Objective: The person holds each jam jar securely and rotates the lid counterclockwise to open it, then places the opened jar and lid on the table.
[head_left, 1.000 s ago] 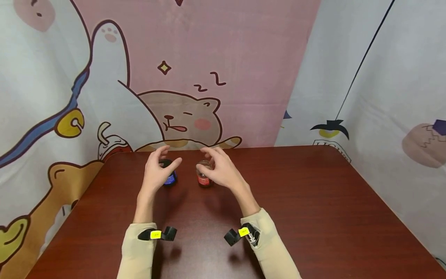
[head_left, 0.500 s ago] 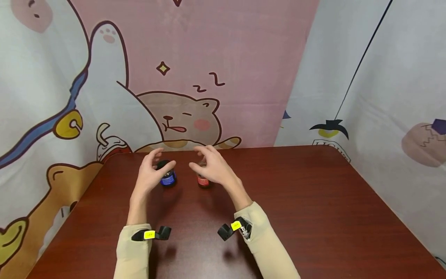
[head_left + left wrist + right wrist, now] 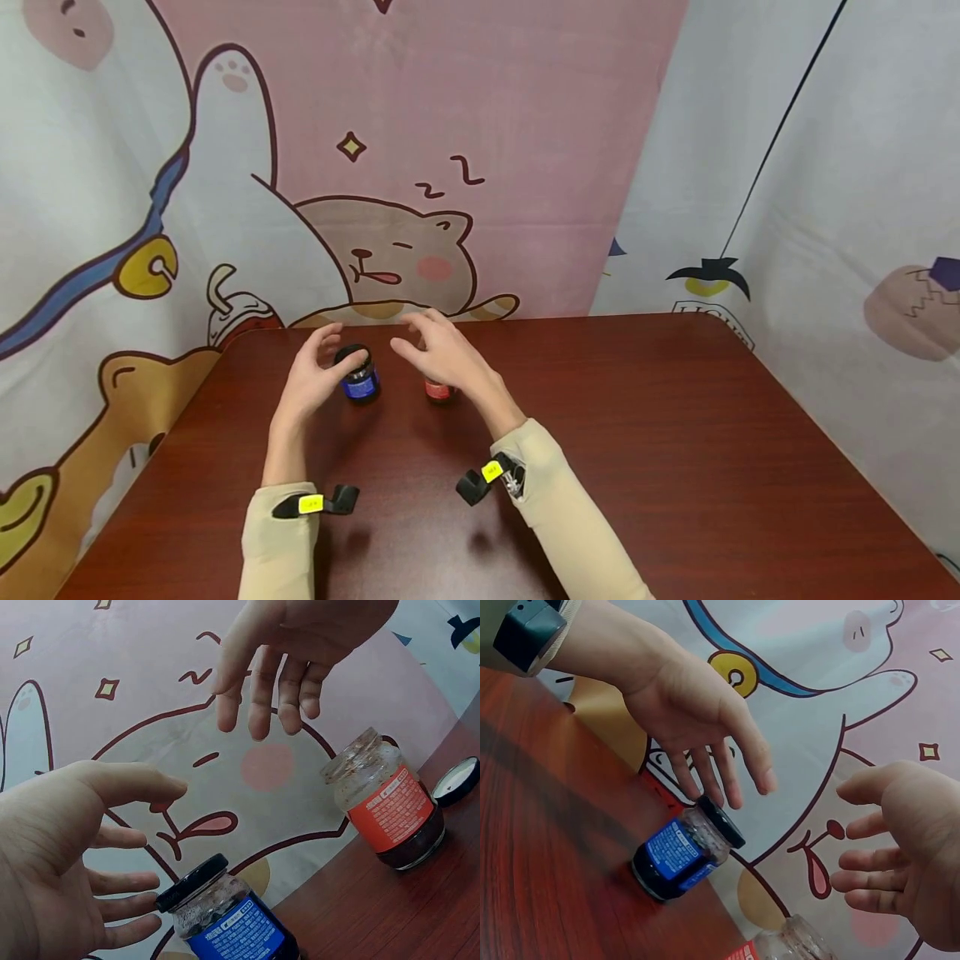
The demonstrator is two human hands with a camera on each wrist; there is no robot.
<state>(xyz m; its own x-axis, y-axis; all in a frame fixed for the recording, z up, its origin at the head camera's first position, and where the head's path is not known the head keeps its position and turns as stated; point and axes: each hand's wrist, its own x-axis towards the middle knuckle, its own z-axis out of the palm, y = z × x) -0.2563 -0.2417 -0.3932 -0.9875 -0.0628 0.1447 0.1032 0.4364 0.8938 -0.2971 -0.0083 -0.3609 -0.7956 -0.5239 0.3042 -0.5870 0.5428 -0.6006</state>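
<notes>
A glass jar with a blue label (image 3: pixel 362 386) and a black lid stands near the back of the table. Right of it stands a second jar with a red label (image 3: pixel 390 810), uncapped and holding dark contents low down. My left hand (image 3: pixel 307 379) hovers beside the blue-labelled jar, fingers relaxed and thumb apart, holding nothing. Its thumb overlaps the lid in the head view; the left wrist view shows the fingertips close by, contact unclear. My right hand (image 3: pixel 442 354) hangs in the air above and in front of the red-labelled jar, fingers loosely bent, holding nothing and hiding that jar's top.
A loose black-rimmed lid (image 3: pixel 459 782) lies on the table beside the red-labelled jar. The brown wooden table (image 3: pixel 675 467) meets a cartoon-printed cloth backdrop (image 3: pixel 540 167) along its back edge. Each wrist carries a small black camera (image 3: pixel 330 500).
Both hands have drifted left, the right one farther, toward the blue-labelled jar. The blue-labelled jar shows more clearly now. Both jars have stayed in place.
</notes>
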